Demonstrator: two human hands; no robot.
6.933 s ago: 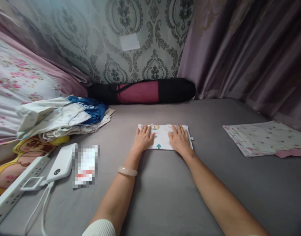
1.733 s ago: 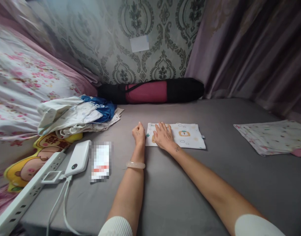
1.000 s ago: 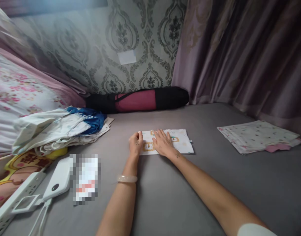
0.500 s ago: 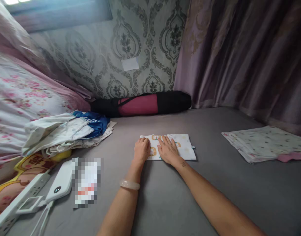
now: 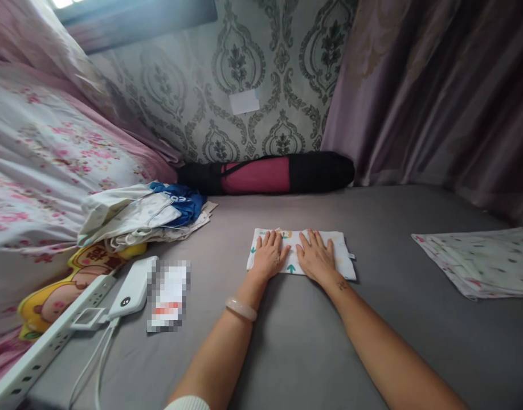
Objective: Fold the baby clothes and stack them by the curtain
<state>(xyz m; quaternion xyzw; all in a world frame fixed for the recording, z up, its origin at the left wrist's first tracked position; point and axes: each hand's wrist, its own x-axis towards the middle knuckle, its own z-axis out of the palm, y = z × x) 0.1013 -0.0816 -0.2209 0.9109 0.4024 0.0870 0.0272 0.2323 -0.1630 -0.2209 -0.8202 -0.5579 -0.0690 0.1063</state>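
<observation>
I saw the left grip [image 5: 269,257] and right grip [image 5: 317,258] spread wide, grasping nothing, laid over a white, printed, folded cloth rectangle [image 5: 291,267], presumably to flatten it.

Over there the head-worn camera sits near the folded cloth [image 5: 292,259], above it and on its near side, facing forward and down across it toward the patterned wall [image 5: 281,85] beyond.

Close behind the left fingers [image 5: 272,239] are small dark marks [image 5: 277,260], then a smooth, pale, ring-shaped bangle [image 5: 241,309] and, farthest back, a white ribbed sleeve cuff [image 5: 188,404], while a small dark wrist marking [image 5: 342,285] sits behind the right fingers [image 5: 314,239].
</observation>
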